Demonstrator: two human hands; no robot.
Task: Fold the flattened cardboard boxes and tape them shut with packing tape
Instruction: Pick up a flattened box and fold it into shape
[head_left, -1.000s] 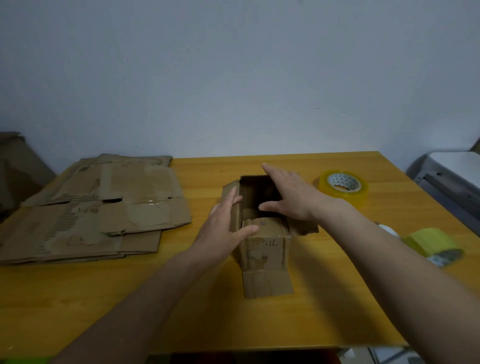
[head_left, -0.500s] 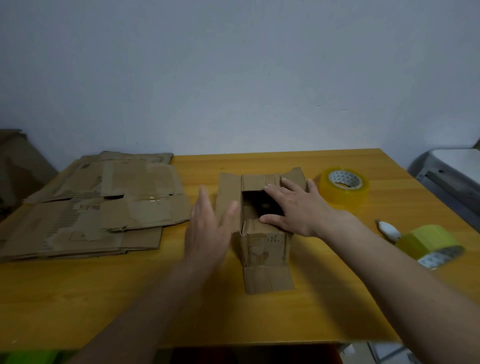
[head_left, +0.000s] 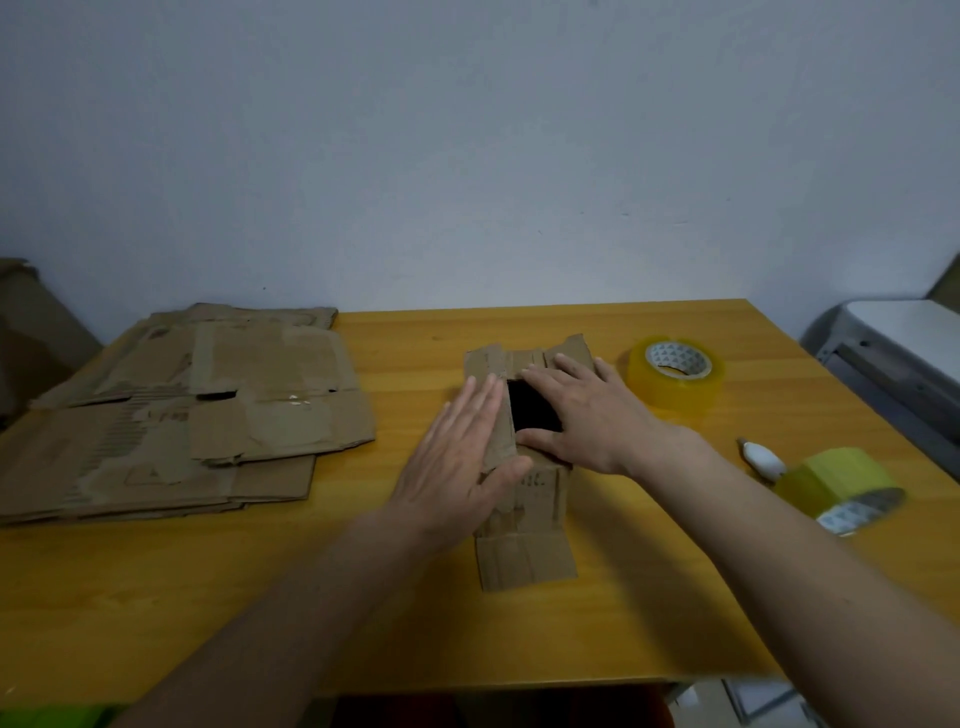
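A small brown cardboard box (head_left: 535, 499) stands upright at the middle of the yellow wooden table (head_left: 363, 597), its top partly open with a dark gap showing. My left hand (head_left: 457, 467) presses the left top flap inward with straight fingers. My right hand (head_left: 582, 410) lies flat on the right flap, pushing it down over the opening. One flap lies flat on the table at the box's near side. A stack of flattened cardboard boxes (head_left: 176, 410) lies at the left. A yellowish roll of packing tape (head_left: 675, 376) sits just right of the box.
A second tape roll (head_left: 836, 488) lies on its side near the table's right edge, with a small white object (head_left: 761, 457) beside it. A grey-white appliance (head_left: 904, 353) stands beyond the right edge. The wall runs behind the table.
My left hand let go of the box's left side, drew back, then came in flat against the left flap. The right hand slid back and lowered the right flap, narrowing the opening.
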